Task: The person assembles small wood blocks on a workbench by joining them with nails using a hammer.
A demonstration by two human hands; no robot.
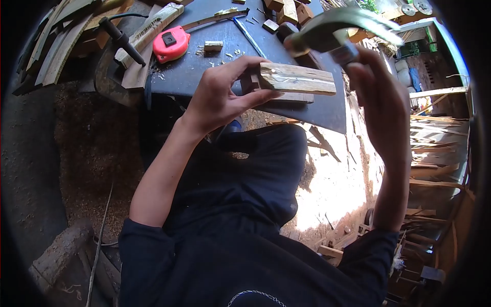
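Observation:
My left hand [222, 94] is closed around the near end of a short wooden block [299, 79], thumb below and fingers above. The block lies across a flatter wood piece [294, 97] at the table's near edge. Raised to the right of the block, my right hand [378, 84] grips a claw hammer [332, 33] close under its head, and the hammer is smeared by motion. Its striking end points left, above the block. A red tape measure [171, 44], a blue pen [249, 37] and a small wood offcut [213, 46] lie beyond my left hand.
The dark tabletop [327, 115] carries shavings, a few nails and several wood blocks [288, 11] at the back. A metal clamp [121, 41] and stacked planks [64, 43] stand at the left. Scrap wood [432, 140] is piled at the right, beyond the sunlit floor.

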